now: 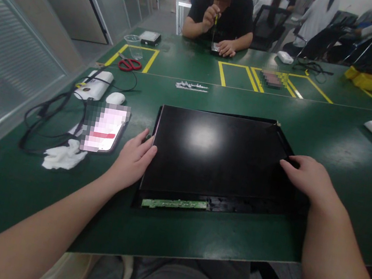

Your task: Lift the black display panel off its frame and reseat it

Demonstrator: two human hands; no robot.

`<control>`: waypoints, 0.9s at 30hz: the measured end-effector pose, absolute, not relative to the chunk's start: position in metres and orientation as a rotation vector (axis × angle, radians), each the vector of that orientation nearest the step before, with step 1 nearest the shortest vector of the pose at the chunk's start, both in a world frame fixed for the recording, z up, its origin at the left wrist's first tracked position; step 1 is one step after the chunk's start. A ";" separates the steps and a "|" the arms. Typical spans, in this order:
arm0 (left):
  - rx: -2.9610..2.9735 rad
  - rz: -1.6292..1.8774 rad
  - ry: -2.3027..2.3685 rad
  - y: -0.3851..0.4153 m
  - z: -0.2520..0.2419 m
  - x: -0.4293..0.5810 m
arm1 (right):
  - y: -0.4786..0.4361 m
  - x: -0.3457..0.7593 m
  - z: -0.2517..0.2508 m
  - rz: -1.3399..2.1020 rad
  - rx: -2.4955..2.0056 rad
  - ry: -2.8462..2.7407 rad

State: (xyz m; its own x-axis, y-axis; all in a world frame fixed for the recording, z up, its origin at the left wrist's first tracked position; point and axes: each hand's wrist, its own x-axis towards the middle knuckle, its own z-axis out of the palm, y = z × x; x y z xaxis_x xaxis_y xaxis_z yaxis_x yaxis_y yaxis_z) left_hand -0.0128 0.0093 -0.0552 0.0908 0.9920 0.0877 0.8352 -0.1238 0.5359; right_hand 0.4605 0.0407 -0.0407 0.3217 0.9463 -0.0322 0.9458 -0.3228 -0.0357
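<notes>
A black LCD panel (210,162) lies flat on the green table, with a dark frame (248,210) showing along its edges. A narrow green circuit board (175,203) runs along the near left edge. My left hand (134,159) grips the panel's left edge, thumb against its side and fingers along the border. At the right edge, my right hand (310,177) has its thumb on the border; its other fingers are mostly hidden. A bright light reflects off the panel's surface.
Left on the table (103,225) are a phone (107,131), crumpled tissue (65,156), black cables (38,115), a white mouse (115,98), a white box-like device (95,85) and red scissors (129,65). Thin white scraps (191,86) lie beyond the panel. A person (220,17) sits opposite, holding a screwdriver (216,21).
</notes>
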 end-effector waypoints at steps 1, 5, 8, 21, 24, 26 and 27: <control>2.032 0.600 1.811 0.009 -0.054 -0.012 | 0.041 0.461 -0.041 0.072 -2.546 -1.820; 2.058 0.500 1.828 0.008 -0.051 -0.009 | 0.041 0.461 -0.041 0.087 -2.557 -1.814; 2.052 0.449 1.850 0.007 -0.051 -0.007 | 0.041 0.461 -0.040 0.077 -2.561 -1.805; 2.156 0.394 1.820 0.007 -0.051 -0.007 | 0.044 0.466 -0.041 0.044 -2.578 -1.827; 2.162 0.393 1.817 0.007 -0.050 -0.006 | 0.044 0.466 -0.039 0.071 -2.596 -1.801; 2.153 0.393 1.809 0.006 -0.049 -0.005 | 0.044 0.464 -0.037 0.088 -2.603 -1.785; 2.149 0.394 1.799 0.006 -0.048 -0.005 | 0.044 0.463 -0.035 0.096 -2.605 -1.778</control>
State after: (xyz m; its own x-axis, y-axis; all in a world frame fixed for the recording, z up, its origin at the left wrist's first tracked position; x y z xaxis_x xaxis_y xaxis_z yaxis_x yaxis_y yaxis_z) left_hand -0.0048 0.0061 -0.0481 0.1734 0.9848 0.0116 0.8993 -0.1631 0.4057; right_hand 0.4633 0.0436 -0.0352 0.3628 0.9300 -0.0580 0.9309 -0.3646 -0.0230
